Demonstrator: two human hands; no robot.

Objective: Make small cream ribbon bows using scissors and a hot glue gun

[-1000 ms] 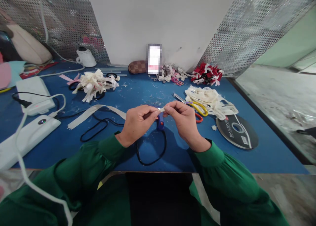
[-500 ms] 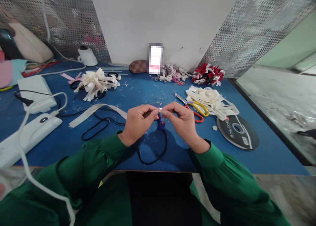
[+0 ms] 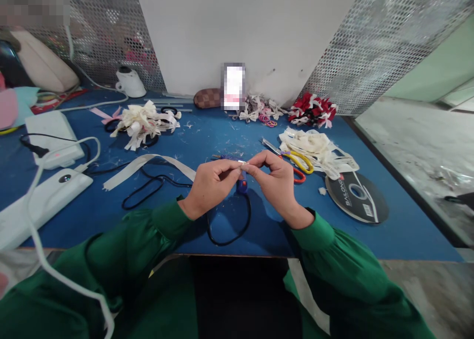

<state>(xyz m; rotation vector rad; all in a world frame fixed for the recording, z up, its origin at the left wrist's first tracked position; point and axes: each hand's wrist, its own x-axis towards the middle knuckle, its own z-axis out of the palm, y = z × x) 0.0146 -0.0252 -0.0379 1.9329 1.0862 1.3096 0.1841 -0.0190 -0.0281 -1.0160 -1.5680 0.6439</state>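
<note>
My left hand [image 3: 216, 182] and my right hand [image 3: 273, 182] meet at the middle of the blue table, fingertips pinched together on a small piece of white ribbon [image 3: 242, 163]. Most of that piece is hidden by the fingers. A blue tool [image 3: 242, 185] with a black cord lies just beneath the fingertips. A long pale ribbon strip [image 3: 148, 160] curves in from the left and passes behind my left hand. Scissors [image 3: 301, 162] with yellow and red handles lie right beside my right hand.
A black ribbon spool [image 3: 342, 201] and a cream ribbon heap [image 3: 314, 146] are at right. Ribbon bows [image 3: 144, 123] lie back left, red and white bows [image 3: 313, 110] back right. A phone [image 3: 233, 87] stands against the wall. A white power strip [image 3: 48, 201] is at left.
My left hand has shifted slightly right, closer to my right hand. More of the purplish item behind the fingertips now shows.
</note>
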